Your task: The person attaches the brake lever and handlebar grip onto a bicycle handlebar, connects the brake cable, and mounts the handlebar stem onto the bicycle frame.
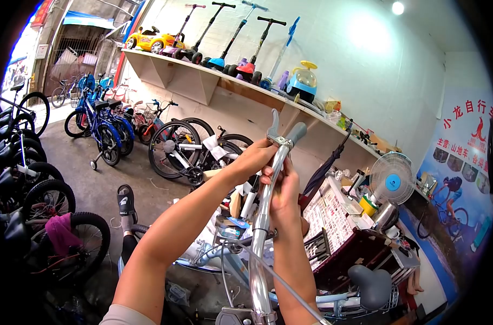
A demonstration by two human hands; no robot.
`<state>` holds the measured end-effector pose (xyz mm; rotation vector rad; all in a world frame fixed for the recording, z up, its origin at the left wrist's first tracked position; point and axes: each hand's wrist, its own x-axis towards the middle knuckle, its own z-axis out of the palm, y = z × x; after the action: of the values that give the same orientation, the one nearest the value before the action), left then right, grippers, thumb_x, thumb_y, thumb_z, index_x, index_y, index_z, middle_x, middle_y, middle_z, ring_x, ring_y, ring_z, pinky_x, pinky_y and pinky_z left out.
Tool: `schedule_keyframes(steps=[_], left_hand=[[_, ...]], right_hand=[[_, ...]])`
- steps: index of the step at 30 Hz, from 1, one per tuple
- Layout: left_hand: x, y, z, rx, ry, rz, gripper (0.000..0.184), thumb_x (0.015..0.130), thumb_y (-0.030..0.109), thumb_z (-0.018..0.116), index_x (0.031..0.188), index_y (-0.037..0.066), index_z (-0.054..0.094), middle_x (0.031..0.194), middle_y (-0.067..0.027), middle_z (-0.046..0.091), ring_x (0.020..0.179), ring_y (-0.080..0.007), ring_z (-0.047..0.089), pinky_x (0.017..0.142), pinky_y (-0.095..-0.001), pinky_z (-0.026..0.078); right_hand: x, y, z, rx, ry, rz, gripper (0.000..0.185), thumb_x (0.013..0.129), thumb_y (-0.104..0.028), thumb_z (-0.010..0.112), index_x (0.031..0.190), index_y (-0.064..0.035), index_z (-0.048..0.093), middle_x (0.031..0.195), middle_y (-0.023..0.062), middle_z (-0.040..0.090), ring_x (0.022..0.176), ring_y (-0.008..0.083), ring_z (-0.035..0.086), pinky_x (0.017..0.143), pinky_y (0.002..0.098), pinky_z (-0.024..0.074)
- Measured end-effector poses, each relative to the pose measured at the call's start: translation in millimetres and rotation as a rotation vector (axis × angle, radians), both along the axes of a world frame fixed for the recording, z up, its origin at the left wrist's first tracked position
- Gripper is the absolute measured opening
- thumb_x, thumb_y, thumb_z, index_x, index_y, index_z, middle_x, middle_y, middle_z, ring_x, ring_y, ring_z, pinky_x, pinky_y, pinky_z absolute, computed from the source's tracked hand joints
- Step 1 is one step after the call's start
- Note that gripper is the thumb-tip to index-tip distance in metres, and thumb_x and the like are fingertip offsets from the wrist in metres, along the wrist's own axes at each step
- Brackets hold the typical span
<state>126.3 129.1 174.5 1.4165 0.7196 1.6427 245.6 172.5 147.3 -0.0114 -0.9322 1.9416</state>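
Observation:
A chrome handlebar (261, 233) rises up the middle of the view, tilted slightly right. At its far end sit a grey rubber grip (297, 133) and a grey brake lever (273, 122) on a metal clamp. My left hand (255, 157) is closed at the lever's clamp, its fingertips partly hidden behind it. Just below, my right hand (284, 190) wraps its fingers round the bar from the right. A cable (281, 281) runs beside the bar's lower part. Beneath my arms is a light blue bicycle frame (233, 265), with its dark saddle (370, 287) at lower right.
Bicycles stand along the left, one with a pink cloth (63, 235). More bikes lean below a wall shelf (203, 69) carrying scooters and toy cars. To the right are a cluttered cabinet (341, 216), a fan (393, 180) and a folded umbrella (329, 165). A sandalled foot (126, 201) shows at left.

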Motion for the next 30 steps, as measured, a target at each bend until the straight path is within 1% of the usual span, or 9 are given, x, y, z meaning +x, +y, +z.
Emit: schedule_keyframes(steps=[3,8,12,16,18,19,23,25,30], left_hand=[[-2.5,9.7,-1.1,-0.06,0.058,-0.008,0.026,0.102,0.023,0.049,0.113,0.001,0.059,0.081,-0.0036,0.061,0.055,-0.0061,0.053,0.048,-0.0201,0.045],[-9.0,19.2,-4.6,0.024,0.097,-0.06,0.028,0.101,0.021,0.05,0.116,0.0,0.059,0.089,-0.0067,0.065,0.066,-0.0108,0.063,0.055,-0.0215,0.051],[-9.8,15.0,-6.4,0.06,0.066,-0.074,0.029,0.098,0.02,0.052,0.116,-0.001,0.059,0.092,-0.0082,0.065,0.069,-0.0119,0.064,0.057,-0.0223,0.052],[-9.6,16.4,-0.6,-0.036,0.087,-0.011,0.03,0.095,0.02,0.055,0.114,-0.002,0.06,0.092,-0.0079,0.065,0.072,-0.0131,0.065,0.059,-0.0236,0.052],[-9.9,12.7,4.0,-0.046,0.127,0.007,0.03,0.095,0.02,0.054,0.114,-0.002,0.06,0.092,-0.0076,0.064,0.071,-0.0122,0.063,0.063,-0.0246,0.052],[-10.6,14.8,3.8,-0.046,0.123,-0.034,0.029,0.096,0.018,0.053,0.116,-0.002,0.06,0.092,-0.007,0.064,0.072,-0.0114,0.061,0.069,-0.0264,0.052],[-9.9,17.5,-1.9,-0.031,0.094,-0.036,0.027,0.098,0.016,0.052,0.116,-0.001,0.059,0.092,-0.0066,0.065,0.074,-0.0114,0.062,0.07,-0.0275,0.053],[-6.2,18.2,-3.5,0.072,0.074,-0.009,0.025,0.099,0.015,0.051,0.116,-0.001,0.059,0.093,-0.0073,0.065,0.073,-0.0119,0.063,0.066,-0.0258,0.053],[-7.6,20.0,-4.1,0.024,0.082,0.02,0.026,0.098,0.016,0.051,0.113,-0.002,0.06,0.092,-0.0086,0.066,0.067,-0.0132,0.065,0.06,-0.0252,0.053]], right_hand=[[0.3,-6.7,3.0,-0.004,0.017,0.017,0.021,0.106,-0.027,0.045,0.106,-0.0093,0.056,0.077,0.0066,0.054,0.061,0.0204,0.053,0.045,0.0284,0.0444],[-0.3,-5.9,2.1,-0.011,0.037,0.023,0.021,0.106,-0.028,0.045,0.106,-0.0094,0.056,0.077,0.0065,0.054,0.06,0.0203,0.052,0.045,0.0286,0.0432],[-0.3,-6.5,1.8,-0.033,0.039,0.016,0.022,0.106,-0.027,0.045,0.105,-0.0086,0.056,0.077,0.0066,0.054,0.06,0.0203,0.051,0.045,0.0289,0.0423],[0.1,-11.2,4.5,-0.035,0.022,0.014,0.023,0.106,-0.027,0.045,0.105,-0.0078,0.057,0.077,0.0066,0.054,0.06,0.0204,0.052,0.046,0.0293,0.0426],[0.6,-15.3,6.6,-0.033,0.014,0.005,0.023,0.106,-0.027,0.045,0.104,-0.0074,0.057,0.075,0.0064,0.053,0.06,0.0208,0.052,0.045,0.0298,0.0429],[0.7,-14.6,6.7,-0.035,0.012,0.003,0.023,0.106,-0.027,0.045,0.104,-0.0074,0.057,0.075,0.0064,0.053,0.06,0.0208,0.052,0.045,0.0298,0.0429],[1.6,-11.9,4.7,-0.028,0.026,0.033,0.024,0.105,-0.027,0.045,0.103,-0.007,0.057,0.07,0.0058,0.049,0.059,0.0211,0.052,0.045,0.03,0.0429],[1.6,-11.3,4.7,-0.034,0.044,0.058,0.024,0.105,-0.026,0.045,0.103,-0.0068,0.058,0.069,0.0055,0.048,0.059,0.0211,0.052,0.045,0.0299,0.0429],[0.4,-16.8,9.0,-0.05,0.019,0.012,0.024,0.105,-0.026,0.044,0.1,-0.0067,0.058,0.066,0.0042,0.047,0.058,0.0218,0.052,0.045,0.0301,0.0426]])
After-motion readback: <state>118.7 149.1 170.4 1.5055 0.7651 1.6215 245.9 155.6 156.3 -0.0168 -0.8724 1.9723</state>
